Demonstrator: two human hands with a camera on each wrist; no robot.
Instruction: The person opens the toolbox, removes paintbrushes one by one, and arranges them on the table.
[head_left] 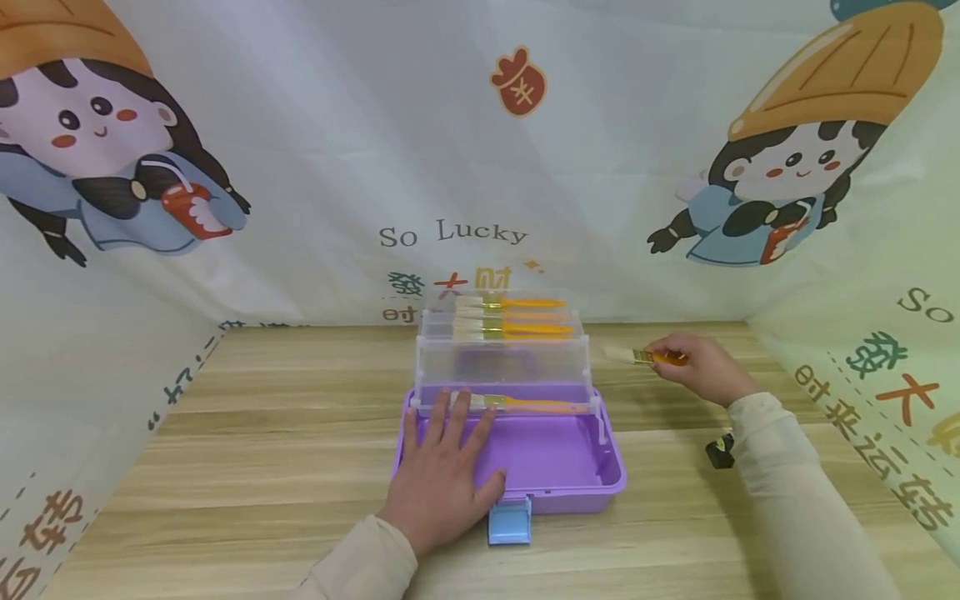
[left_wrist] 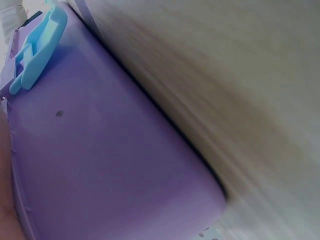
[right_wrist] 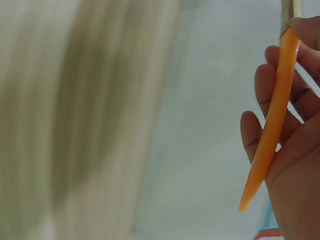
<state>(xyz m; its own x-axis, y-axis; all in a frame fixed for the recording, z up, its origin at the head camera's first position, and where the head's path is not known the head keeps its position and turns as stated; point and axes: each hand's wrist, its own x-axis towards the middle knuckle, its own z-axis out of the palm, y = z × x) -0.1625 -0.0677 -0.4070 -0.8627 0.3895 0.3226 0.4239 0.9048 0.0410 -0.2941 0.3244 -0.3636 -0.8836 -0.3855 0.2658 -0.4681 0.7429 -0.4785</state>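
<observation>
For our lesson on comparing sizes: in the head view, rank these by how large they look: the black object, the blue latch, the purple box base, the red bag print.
Largest to smallest:
1. Purple box base
2. Red bag print
3. Blue latch
4. Black object, judging by what shows

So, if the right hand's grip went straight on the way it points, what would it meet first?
Brush leading, the right hand's grip would likely meet the right end of the clear tray section on the purple box; the head view leaves height and depth unclear.
</observation>
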